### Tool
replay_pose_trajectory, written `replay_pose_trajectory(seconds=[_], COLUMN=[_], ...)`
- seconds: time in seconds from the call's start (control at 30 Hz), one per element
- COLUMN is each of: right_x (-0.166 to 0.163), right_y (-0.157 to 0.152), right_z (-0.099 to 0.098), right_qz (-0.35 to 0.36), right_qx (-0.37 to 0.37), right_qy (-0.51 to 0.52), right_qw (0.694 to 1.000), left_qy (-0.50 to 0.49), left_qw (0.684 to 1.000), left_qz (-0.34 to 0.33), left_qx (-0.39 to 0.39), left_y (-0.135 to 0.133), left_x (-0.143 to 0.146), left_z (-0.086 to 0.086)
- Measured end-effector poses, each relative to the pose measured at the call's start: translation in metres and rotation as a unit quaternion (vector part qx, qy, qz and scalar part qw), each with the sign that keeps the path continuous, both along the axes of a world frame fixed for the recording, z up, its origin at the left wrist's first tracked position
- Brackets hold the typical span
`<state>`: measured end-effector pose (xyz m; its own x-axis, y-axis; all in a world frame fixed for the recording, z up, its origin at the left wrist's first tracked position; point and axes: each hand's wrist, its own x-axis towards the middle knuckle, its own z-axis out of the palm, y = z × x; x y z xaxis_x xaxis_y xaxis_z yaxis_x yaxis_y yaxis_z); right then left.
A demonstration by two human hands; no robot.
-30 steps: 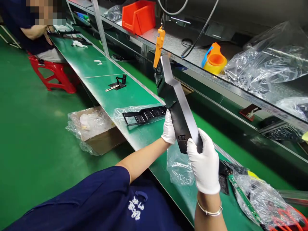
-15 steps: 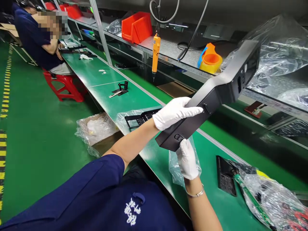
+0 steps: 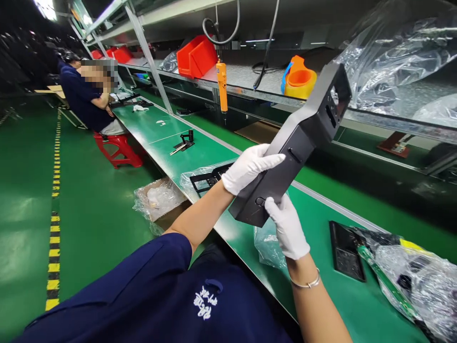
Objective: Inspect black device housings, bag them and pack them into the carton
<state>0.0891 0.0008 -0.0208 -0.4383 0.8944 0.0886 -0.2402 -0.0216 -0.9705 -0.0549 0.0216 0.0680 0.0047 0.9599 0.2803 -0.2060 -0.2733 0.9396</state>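
I hold a long black plastic housing (image 3: 298, 138) up in the air over the green workbench (image 3: 228, 157), tilted so its far end with cut-outs points up and right. My left hand (image 3: 250, 166), in a white glove, lies along its upper left side with the fingers stretched over the edge. My right hand (image 3: 287, 226), also gloved, grips the near lower end from below. Under the housing a clear plastic bag (image 3: 266, 243) hangs at the bench edge.
A bagged black frame (image 3: 207, 176) lies on the bench to the left; a small black bracket (image 3: 183, 142) sits farther along. A black flat part (image 3: 346, 250) and bagged parts (image 3: 417, 281) lie at right. An orange screwdriver (image 3: 222, 85) hangs above. A seated person (image 3: 85, 97) works far left.
The housing swung from pointing away and left to pointing up and right, then rose closer. My left hand moved on top of it; my right hand shifted under its near end.
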Motion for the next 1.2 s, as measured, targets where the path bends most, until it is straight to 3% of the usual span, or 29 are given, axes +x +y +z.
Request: replay_pose_trajectory(seconds=[0.3,0.53,0.73,0.93,1.2], right_x=[0.006,0.013,0.024,0.022,0.015], right_y=[-0.001,-0.001,0.003,-0.002,-0.003], right_z=[0.013,0.012,0.014,0.021,0.024], right_qz=[-0.017,0.014,0.067,0.061,-0.026], right_qx=[-0.036,0.000,-0.030,-0.002,-0.024], right_qy=[-0.058,-0.046,0.009,0.000,-0.068], right_qw=[0.998,0.999,0.997,0.998,0.997], left_qy=[-0.010,-0.017,0.011,0.008,0.000], left_qw=[0.996,0.996,0.995,0.997,0.994], left_qz=[0.081,0.083,0.092,0.077,0.099], left_qx=[0.023,0.020,0.019,0.020,0.039], left_y=[-0.006,-0.006,-0.007,-0.008,-0.013], left_x=[0.013,0.008,0.001,0.005,0.023], left_z=[-0.013,-0.006,0.001,0.000,-0.008])
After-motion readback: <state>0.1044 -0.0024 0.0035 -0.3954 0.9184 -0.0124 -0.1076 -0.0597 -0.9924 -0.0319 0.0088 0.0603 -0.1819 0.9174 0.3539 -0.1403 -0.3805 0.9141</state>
